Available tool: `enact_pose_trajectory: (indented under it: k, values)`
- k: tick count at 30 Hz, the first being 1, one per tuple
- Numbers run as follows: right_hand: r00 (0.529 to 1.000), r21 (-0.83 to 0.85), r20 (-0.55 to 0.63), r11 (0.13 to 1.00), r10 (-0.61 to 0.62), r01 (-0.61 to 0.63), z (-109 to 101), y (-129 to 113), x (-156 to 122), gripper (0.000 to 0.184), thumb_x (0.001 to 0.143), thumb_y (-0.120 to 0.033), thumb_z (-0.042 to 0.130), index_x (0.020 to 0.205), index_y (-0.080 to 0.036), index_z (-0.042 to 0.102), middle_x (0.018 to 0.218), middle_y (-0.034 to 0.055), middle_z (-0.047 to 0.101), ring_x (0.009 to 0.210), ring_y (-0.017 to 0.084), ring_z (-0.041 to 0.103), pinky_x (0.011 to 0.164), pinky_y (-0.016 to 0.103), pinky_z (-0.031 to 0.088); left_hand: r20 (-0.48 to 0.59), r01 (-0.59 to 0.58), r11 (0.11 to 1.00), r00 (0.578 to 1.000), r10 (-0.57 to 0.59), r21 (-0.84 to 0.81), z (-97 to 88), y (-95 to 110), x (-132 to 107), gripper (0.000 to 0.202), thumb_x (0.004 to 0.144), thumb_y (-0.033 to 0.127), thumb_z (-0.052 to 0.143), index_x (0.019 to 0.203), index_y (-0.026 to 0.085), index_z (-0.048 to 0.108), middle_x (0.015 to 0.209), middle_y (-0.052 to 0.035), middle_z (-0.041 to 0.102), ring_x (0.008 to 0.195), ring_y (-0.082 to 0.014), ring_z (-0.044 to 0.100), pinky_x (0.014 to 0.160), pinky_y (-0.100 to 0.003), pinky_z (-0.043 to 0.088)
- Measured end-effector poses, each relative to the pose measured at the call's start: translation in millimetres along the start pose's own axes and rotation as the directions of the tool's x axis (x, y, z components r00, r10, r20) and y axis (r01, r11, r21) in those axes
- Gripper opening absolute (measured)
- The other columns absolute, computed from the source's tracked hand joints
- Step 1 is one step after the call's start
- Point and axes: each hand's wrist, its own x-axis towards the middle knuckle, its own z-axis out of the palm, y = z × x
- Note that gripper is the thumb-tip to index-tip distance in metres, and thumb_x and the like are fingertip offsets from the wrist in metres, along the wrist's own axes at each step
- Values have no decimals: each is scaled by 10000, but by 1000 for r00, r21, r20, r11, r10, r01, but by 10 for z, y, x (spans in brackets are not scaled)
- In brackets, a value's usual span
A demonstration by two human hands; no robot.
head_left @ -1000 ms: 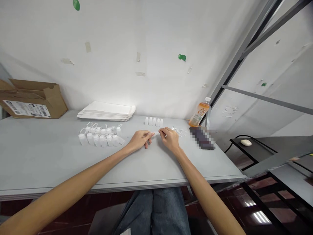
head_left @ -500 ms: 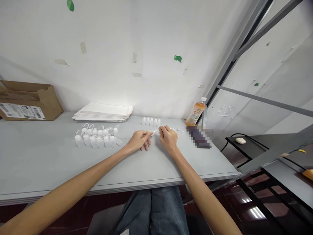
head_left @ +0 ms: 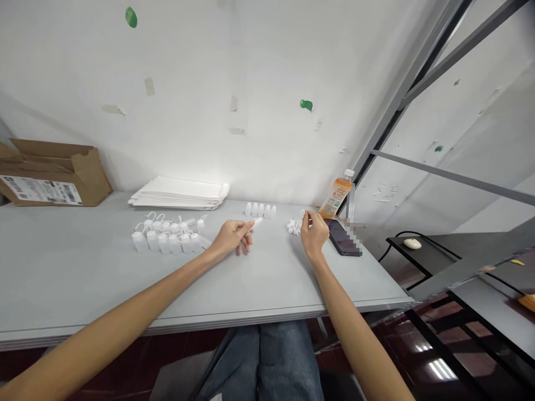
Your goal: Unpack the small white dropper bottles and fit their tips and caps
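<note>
My left hand (head_left: 230,236) sits mid-table, its fingers pinching a small white plastic dropper bottle (head_left: 257,223) by one end. My right hand (head_left: 314,231) is further right, thumb and fingers pinched on a tiny white plastic piece (head_left: 302,214). Just left of those fingers lies a small heap of white plastic caps or tips (head_left: 294,226). Behind the hands stands a short row of several small white bottles (head_left: 259,210). A dark smartphone (head_left: 340,238), partly blurred out, lies right beside my right hand.
Several white squeeze bottles with looped caps (head_left: 167,241) stand left of my left hand on the pale grey table (head_left: 83,267). Behind them are a stack of white paper sheets or envelopes (head_left: 179,193), a cardboard box (head_left: 54,178) and an orange drink bottle (head_left: 336,195).
My right hand has moved right and away from my left hand, uncovering the heap of small white pieces. My left hand stays nearly still, and the view has shifted slightly.
</note>
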Motion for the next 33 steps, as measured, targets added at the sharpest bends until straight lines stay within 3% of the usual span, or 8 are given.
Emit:
enact_pose_trajectory:
  k: [4,8,13,16,22,33]
  values:
    - [999,31,-7,998,54,-54,15,0,21,384,971,-328,368,951,-152,708,856,100,713,723,190,608,659,277,372,27,-1,999,1000,0,41,44,-34,-1,504,805,621,609,825,117,603,567,-9,606,425,-140,617,317,-196,366]
    - [982,8,-6,982,191,-191,-11,53,70,348,949,-308,411,972,-164,727,882,102,729,752,206,622,668,281,371,43,-12,998,999,9,68,67,-39,-19,469,811,601,606,785,132,592,576,-9,612,428,-136,616,329,-197,366]
    - [924,-159,87,921,372,-356,-41,176,120,268,889,-260,511,955,-199,764,891,122,721,761,234,618,649,300,352,40,-34,997,999,32,68,36,-5,-27,461,803,596,623,761,138,594,584,-6,609,432,-131,614,338,-199,365]
    - [908,-245,148,904,393,-351,-27,229,112,258,856,-226,533,901,-197,785,874,151,711,781,252,621,637,312,354,43,-38,996,998,35,76,38,10,-37,461,793,597,637,735,142,587,586,-7,608,439,-133,618,341,-200,366]
    - [931,-279,173,922,322,-267,-5,254,82,275,845,-226,548,944,-182,801,953,189,709,906,282,625,668,317,398,64,-51,995,997,46,87,58,35,-66,456,787,590,650,711,147,577,585,-5,610,441,-130,617,351,-198,376]
    - [865,-409,302,874,401,-262,-24,196,107,323,885,-230,507,1056,-199,780,1018,161,731,985,278,656,730,302,429,77,-51,995,996,44,86,54,27,-64,453,793,587,641,700,149,577,598,-3,614,452,-128,623,358,-193,375]
